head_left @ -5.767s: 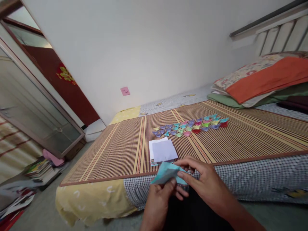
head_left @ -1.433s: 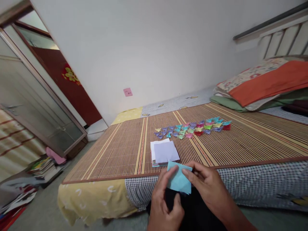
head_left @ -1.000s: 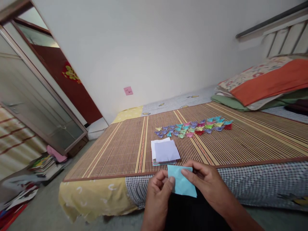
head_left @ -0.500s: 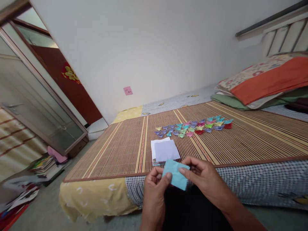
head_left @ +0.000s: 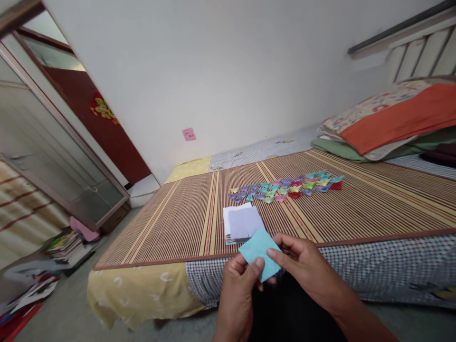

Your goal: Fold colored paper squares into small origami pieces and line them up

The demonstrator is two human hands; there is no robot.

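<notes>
A light blue square of folded paper [head_left: 259, 251] is held up in front of the bed's near edge. My left hand [head_left: 240, 285] pinches its lower left part, with the thumb on top and the fingers behind. On the right side of the paper, my right hand [head_left: 301, 259] grips the edge between thumb and fingers. Just beyond lies a stack of paper sheets [head_left: 244, 221], a lavender one uppermost. Farther back, several small folded paper pieces [head_left: 285, 187] in many colours stand in rows on the striped mat.
The striped mat [head_left: 171, 223] covers the bed. Pillows and folded bedding [head_left: 388, 118] are piled at the far right. A door [head_left: 60, 133] stands at the left, with a pile of books [head_left: 66, 247] on the floor near it. A pink note [head_left: 189, 134] is on the wall.
The blue paper has turned in my hands, its corner now pointing up. My left hand has shifted right, closer to my right hand. The stack and the folded pieces stay put.
</notes>
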